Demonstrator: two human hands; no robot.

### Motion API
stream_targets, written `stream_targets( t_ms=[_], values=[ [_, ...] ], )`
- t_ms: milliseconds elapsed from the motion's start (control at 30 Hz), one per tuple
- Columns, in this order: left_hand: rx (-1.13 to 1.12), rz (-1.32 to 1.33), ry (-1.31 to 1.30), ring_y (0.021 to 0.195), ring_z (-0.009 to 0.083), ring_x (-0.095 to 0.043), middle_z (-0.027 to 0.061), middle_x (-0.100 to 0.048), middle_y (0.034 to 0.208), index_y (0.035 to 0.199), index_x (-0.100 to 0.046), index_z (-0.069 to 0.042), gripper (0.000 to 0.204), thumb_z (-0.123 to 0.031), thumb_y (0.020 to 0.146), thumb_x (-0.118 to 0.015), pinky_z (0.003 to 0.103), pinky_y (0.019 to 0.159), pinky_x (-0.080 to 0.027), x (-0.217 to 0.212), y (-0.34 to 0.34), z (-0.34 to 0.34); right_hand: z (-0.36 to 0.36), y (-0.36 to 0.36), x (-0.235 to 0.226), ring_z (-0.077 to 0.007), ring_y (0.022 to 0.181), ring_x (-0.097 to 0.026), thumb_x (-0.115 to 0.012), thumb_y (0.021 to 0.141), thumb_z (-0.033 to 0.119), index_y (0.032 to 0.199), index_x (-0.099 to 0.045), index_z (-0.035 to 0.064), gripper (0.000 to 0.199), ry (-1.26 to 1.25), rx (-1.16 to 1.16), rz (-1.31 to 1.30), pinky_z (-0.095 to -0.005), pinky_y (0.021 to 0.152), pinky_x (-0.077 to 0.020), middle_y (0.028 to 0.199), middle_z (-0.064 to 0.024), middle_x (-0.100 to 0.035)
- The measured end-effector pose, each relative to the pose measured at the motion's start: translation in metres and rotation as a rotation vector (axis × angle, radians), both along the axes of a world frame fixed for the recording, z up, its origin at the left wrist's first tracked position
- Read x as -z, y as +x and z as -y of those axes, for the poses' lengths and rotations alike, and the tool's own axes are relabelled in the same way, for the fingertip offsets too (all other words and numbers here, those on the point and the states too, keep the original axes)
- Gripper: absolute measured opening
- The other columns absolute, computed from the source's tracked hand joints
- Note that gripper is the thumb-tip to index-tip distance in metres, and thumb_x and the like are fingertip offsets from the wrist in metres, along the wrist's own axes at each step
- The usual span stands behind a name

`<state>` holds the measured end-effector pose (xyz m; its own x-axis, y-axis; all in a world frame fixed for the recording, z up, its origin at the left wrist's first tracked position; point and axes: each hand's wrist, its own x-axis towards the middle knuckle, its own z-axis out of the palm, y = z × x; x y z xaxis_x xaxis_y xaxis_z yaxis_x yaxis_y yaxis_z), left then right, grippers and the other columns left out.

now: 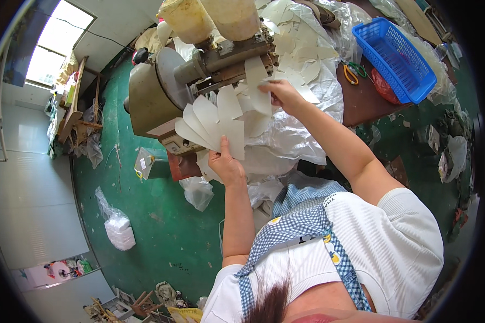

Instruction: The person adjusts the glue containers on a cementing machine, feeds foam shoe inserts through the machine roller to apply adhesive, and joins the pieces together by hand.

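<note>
My left hand (227, 166) grips a fan of stiff cream pieces (205, 118) with rounded ends, the thumb lying on top of them. The fan is spread in front of a grey-brown machine (148, 99) with a large round disc (171, 81) and a dark metal roller assembly (221, 63). My right hand (286, 97) is closed, its fingertips on a long cream strip (257, 89). The upper end of that strip meets the roller side of the machine; whether the rollers grip it I cannot tell.
Two yellowed containers (186, 21) stand atop the machine. Behind it, loose cream pieces (299, 46) lie heaped on white plastic sheeting (320, 126). At right are orange-handled scissors (351, 75) and a blue basket (380, 48). A bagged white bundle (119, 231) lies on the green floor (161, 242).
</note>
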<state>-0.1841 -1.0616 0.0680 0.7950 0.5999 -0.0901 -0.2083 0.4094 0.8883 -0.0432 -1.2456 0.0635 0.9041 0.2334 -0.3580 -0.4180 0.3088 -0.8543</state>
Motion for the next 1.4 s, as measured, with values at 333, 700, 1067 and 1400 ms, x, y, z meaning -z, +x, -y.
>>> stream_targets(
  t_ms=[333, 700, 1067, 1400],
  values=[
    [0.027, 0.022, -0.112, 0.088, 0.0142, -0.059, 0.0061, -0.063, 0.1, 0.101, -0.061, 0.002, 0.016, -0.003, 0.086, -0.061, 0.029, 0.081, -0.049, -0.007, 0.002, 0.022, -0.037, -0.076, -0.006, -0.003, 0.058, -0.049, -0.06, 0.09, 0.023, 0.104, -0.062, 0.0015, 0.025, -0.239, -0.258, 0.29, -0.0177, 0.05, -0.0367, 0.072, 0.002, -0.058],
    [0.042, 0.028, 0.044, 0.086, 0.0137, -0.06, 0.0071, -0.064, 0.1, 0.103, -0.061, 0.003, 0.018, -0.002, 0.086, -0.061, 0.029, 0.079, -0.049, -0.013, -0.006, 0.008, -0.019, 0.0, -0.007, -0.0081, 0.054, -0.048, -0.065, 0.077, 0.022, 0.103, -0.062, 0.0, 0.034, -0.24, -0.253, 0.056, -0.0229, 0.047, -0.0354, 0.064, 0.0003, -0.052],
    [0.167, -0.009, 0.072, 0.087, 0.0116, -0.059, 0.0059, -0.065, 0.102, 0.105, -0.062, 0.002, 0.02, -0.002, 0.085, -0.063, 0.026, 0.08, -0.048, -0.002, -0.005, 0.028, -0.035, -0.077, -0.027, -0.0067, 0.059, -0.05, -0.066, 0.084, 0.034, 0.098, -0.063, 0.0013, 0.036, -0.261, -0.313, 0.236, -0.0222, 0.05, -0.0392, 0.071, -0.001, -0.057],
    [0.246, 0.049, -0.002, 0.086, 0.0145, -0.062, 0.0092, -0.065, 0.102, 0.106, -0.061, 0.004, 0.021, -0.009, 0.09, -0.058, 0.03, 0.075, -0.052, -0.027, -0.002, 0.018, 0.016, -0.032, -0.013, -0.0031, 0.053, -0.044, -0.064, 0.084, 0.024, 0.092, -0.064, 0.0053, 0.02, -0.216, -0.123, 0.139, -0.0189, 0.044, -0.0292, 0.068, 0.0032, -0.055]
  ],
)
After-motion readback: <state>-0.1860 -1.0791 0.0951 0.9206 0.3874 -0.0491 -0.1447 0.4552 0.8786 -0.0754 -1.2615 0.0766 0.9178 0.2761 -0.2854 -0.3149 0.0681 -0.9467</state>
